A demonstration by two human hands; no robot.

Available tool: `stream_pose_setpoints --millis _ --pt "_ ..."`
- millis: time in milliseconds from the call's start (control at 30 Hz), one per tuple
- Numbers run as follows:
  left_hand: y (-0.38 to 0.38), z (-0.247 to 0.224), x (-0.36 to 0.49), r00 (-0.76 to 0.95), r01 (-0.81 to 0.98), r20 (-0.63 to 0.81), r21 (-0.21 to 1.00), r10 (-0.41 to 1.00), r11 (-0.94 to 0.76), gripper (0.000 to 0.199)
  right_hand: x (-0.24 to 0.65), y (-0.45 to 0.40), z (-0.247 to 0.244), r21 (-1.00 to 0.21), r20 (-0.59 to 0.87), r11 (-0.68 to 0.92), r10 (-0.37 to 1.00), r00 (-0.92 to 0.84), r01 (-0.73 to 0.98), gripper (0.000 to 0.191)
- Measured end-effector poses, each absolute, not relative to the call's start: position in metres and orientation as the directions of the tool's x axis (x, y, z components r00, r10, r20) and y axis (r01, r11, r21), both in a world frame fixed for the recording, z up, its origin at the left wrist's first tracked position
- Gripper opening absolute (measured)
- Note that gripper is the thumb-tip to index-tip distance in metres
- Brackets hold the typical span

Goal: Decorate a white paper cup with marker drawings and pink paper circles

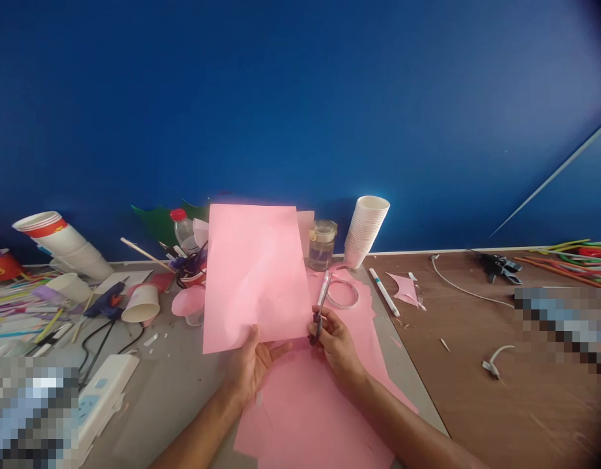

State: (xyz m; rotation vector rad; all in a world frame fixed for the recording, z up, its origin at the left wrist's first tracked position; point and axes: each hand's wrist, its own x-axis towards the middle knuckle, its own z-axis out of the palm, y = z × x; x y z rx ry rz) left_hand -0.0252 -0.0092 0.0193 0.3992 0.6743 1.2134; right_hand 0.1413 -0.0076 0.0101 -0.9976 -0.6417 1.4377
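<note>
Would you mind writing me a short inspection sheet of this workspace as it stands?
Surface: grey board beside a wooden desk.
Job's things: pink sheet, scissors, pink offcuts.
Clutter: glue gun, paper cups, jar, marker.
Hands: left hand holds the sheet; right hand holds the scissors.
Cables: black cables near a power strip; white cable on the desk.
Surroundings: blue wall.
</note>
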Motion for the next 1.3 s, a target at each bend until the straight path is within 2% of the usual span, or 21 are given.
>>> stream_pose_setpoints --millis 133,233,467,600,700,833,967,1133,1233,1300 --pt "-0.016 0.018 -0.022 0.405 -0.622 -0.214 0.647 0.889 0.440 0.038 0.144 -0.005 0.006 -0.865 -0.178 -0.129 0.982 0.057 -0.486 0.040" --pt "-0.018 0.019 -0.018 0.463 -0.573 -0.213 0.668 0.860 0.474 0.042 0.143 -0.004 0.001 -0.885 -0.166 -0.140 0.986 0.019 -0.444 0.039" --pt "-0.012 0.015 -0.017 0.339 -0.580 -0.363 0.646 0.868 0.496 0.026 0.141 -0.008 0.003 -0.894 -0.142 -0.127 0.990 0.003 -0.430 0.041" --pt "-0.010 0.019 -0.021 0.248 -0.629 -0.306 0.671 0.919 0.393 0.019 0.145 -0.019 0.006 -0.895 -0.091 -0.082 0.996 0.000 -0.439 0.043" --pt "-0.011 0.028 -0.024 0.163 -0.655 -0.235 0.700 0.958 0.283 0.013 0.143 -0.032 0.007 -0.890 -0.107 -0.126 0.992 -0.067 -0.438 0.043" --pt "-0.013 0.036 -0.024 0.110 -0.647 -0.155 0.739 0.982 0.189 0.016 0.133 -0.047 0.011 -0.897 -0.102 -0.168 0.979 -0.179 -0.409 0.042" --pt "-0.016 0.037 -0.023 0.112 -0.633 -0.171 0.747 0.979 0.203 0.018 0.124 -0.055 0.018 -0.902 -0.084 -0.193 0.956 -0.281 -0.387 0.044" --pt "-0.013 0.035 -0.024 0.138 -0.644 -0.209 0.724 0.968 0.247 0.024 0.120 -0.057 0.019 -0.908 -0.077 -0.190 0.952 -0.296 -0.374 0.043" --pt "-0.011 0.037 -0.025 0.131 -0.689 -0.179 0.690 0.975 0.219 0.023 0.118 -0.059 0.020 -0.907 -0.100 -0.216 0.945 -0.312 -0.362 0.044" --pt "-0.011 0.038 -0.023 0.126 -0.722 -0.144 0.666 0.982 0.190 0.029 0.116 -0.060 0.022 -0.912 -0.100 -0.213 0.944 -0.315 -0.349 0.047"
